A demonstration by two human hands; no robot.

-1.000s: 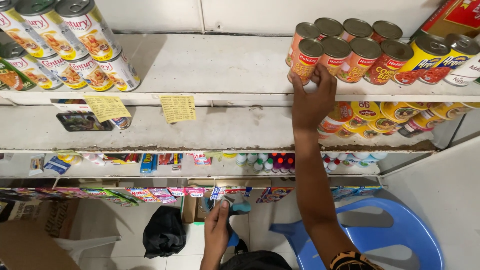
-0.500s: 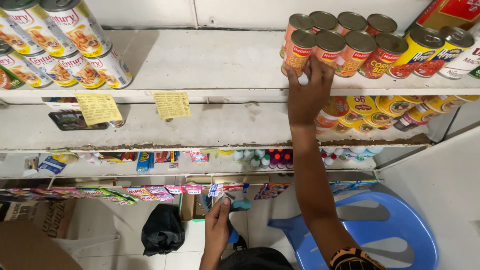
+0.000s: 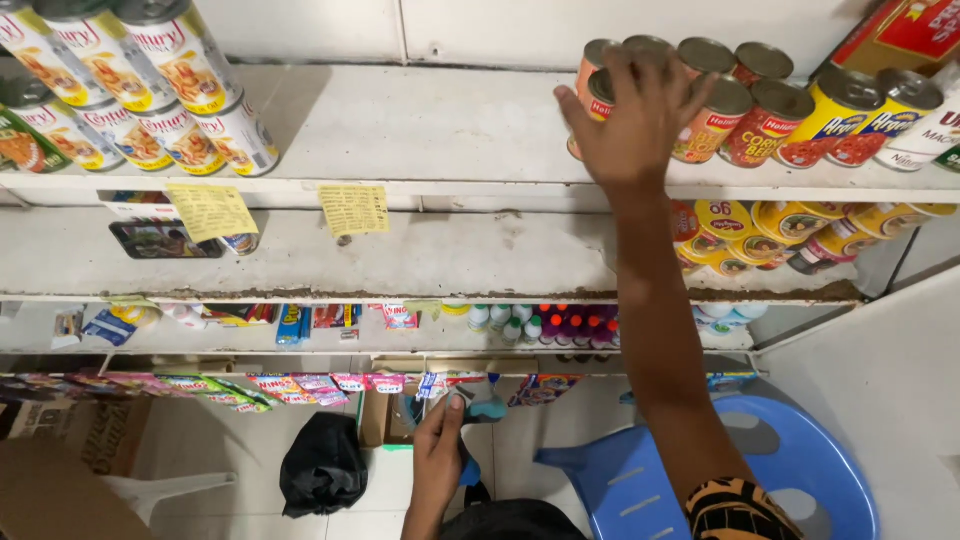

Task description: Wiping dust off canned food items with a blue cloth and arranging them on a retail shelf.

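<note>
Our right hand is spread open, fingers splayed over the upright orange-labelled cans at the left end of the top shelf row — directly under the palm — while our left hand, far below, grips a blue tool.

The right hand has climbed. 1.0 s ago its fingers gripped the front edge of the top shelf, just below the orange-labelled cans at upper right of the frame. 0.5 s ago the fingertips reached the cans' lower rims. Now the spread palm lies over the 2 front cans, covering them. The left hand, at bottom centre, has edged slightly higher.
</note>
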